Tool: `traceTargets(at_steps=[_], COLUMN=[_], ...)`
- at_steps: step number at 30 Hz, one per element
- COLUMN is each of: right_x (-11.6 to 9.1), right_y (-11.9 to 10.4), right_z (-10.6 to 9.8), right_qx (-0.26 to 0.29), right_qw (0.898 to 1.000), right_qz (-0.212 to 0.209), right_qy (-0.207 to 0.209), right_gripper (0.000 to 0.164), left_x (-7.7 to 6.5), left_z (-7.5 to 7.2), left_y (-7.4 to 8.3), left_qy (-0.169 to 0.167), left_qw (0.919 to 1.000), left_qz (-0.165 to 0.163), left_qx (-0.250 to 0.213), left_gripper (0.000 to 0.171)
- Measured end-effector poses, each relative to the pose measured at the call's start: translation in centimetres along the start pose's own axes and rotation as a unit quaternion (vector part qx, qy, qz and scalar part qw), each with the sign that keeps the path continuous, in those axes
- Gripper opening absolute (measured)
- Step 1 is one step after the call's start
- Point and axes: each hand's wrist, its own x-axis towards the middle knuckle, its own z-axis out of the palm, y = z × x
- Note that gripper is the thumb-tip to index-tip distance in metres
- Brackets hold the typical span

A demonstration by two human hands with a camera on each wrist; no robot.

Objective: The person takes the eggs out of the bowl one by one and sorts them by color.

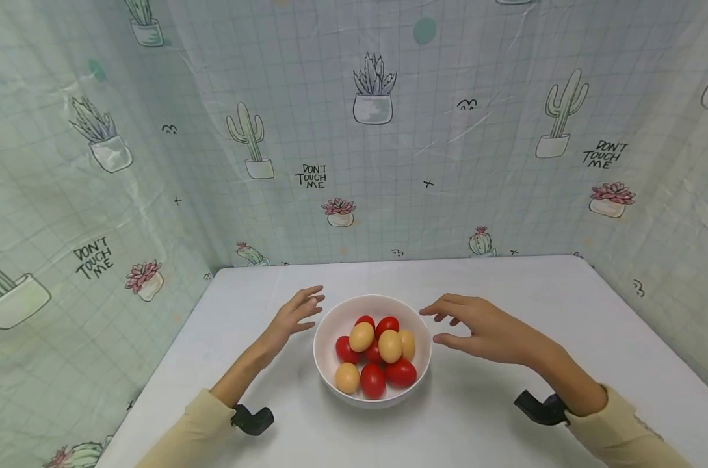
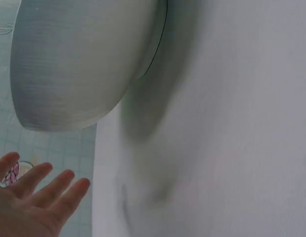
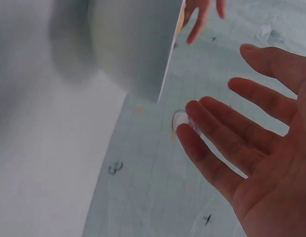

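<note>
A white bowl (image 1: 372, 404) stands on the table, holding several red tomatoes (image 1: 372, 381) and several pale orange-yellow egg-shaped pieces (image 1: 361, 337). To its left my left hand (image 1: 289, 320) hovers with fingers spread and slightly bent, apart from the rim. My right hand (image 1: 482, 328) is on the other side, fingertips close to the bowl's right rim, fingers loosely extended. In the left wrist view the bowl's outer wall (image 2: 78, 64) rises above the left fingers (image 2: 64, 197). The right wrist view has the bowl (image 3: 133, 44) beside the right hand (image 3: 251, 143), whose palm holds nothing.
The white table (image 1: 260, 403) reaches back to a hanging cloth (image 1: 354, 156) printed with cacti and lettering, which also covers both sides. Black wrist straps (image 1: 251, 421) are worn at both sleeve cuffs.
</note>
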Motion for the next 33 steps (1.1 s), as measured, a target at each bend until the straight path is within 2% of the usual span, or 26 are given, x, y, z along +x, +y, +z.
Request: traceTargets(at_steps=[4, 8, 18, 22, 33], right_x=[1.5, 3.0, 5.6, 6.0, 7.2], right_y=[-1.3, -2.3, -3.3, -3.2, -2.7], right_z=[0.9, 1.7, 3.0, 3.2, 3.6], right_qx=[0.018, 0.041, 0.075, 0.071, 0.081], right_qw=[0.999, 0.997, 0.987, 0.986, 0.979], right_qz=[-0.026, -0.044, -0.081, -0.081, -0.078], right_qy=[-0.021, -0.053, -0.117, -0.128, -0.172], right_gripper=[0.041, 0.040, 0.041, 0.038, 0.037], left_x=[0.4, 0.8, 1.6, 1.7, 2.1], left_z=[1.6, 2.8, 4.2, 4.6, 5.1], left_y=[-0.5, -1.1, -2.4, -2.6, -2.8], left_qy=[-0.016, -0.034, -0.070, -0.077, -0.071], left_qw=[0.9985, 0.9955, 0.9839, 0.9825, 0.9849], left_qz=[-0.016, -0.017, -0.020, -0.023, -0.012], left_qx=[-0.050, -0.087, -0.163, -0.168, -0.158], left_gripper=[0.058, 0.060, 0.058, 0.058, 0.062])
